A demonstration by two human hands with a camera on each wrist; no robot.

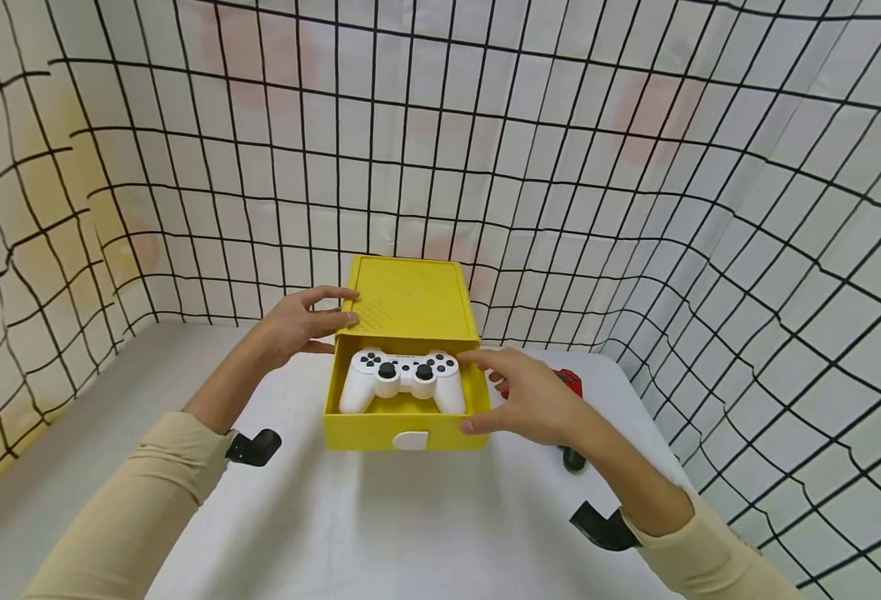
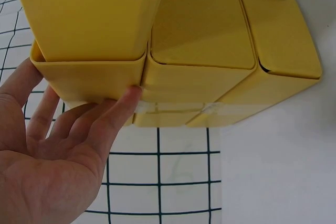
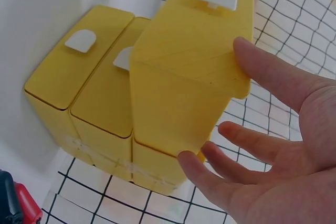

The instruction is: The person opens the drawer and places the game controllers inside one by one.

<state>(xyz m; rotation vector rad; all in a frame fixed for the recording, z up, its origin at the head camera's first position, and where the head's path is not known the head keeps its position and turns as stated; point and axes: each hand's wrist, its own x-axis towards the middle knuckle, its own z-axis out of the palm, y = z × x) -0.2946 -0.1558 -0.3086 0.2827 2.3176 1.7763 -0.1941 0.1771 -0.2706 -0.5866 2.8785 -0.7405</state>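
Note:
A yellow drawer unit stands on the white table, with its top drawer pulled out toward me. Inside the drawer lies a white game controller with black sticks. My left hand rests its straight fingers against the unit's upper left edge. In the left wrist view my left hand touches the yellow side with its fingertips. My right hand lies against the drawer's right wall. In the right wrist view the thumb of my right hand touches the drawer and the fingers sit loose just below it.
A red object and a small black one lie on the table right of the drawer. Two shut lower drawers with white handles sit under the pulled one. Grid-patterned cloth walls in the table's back and sides.

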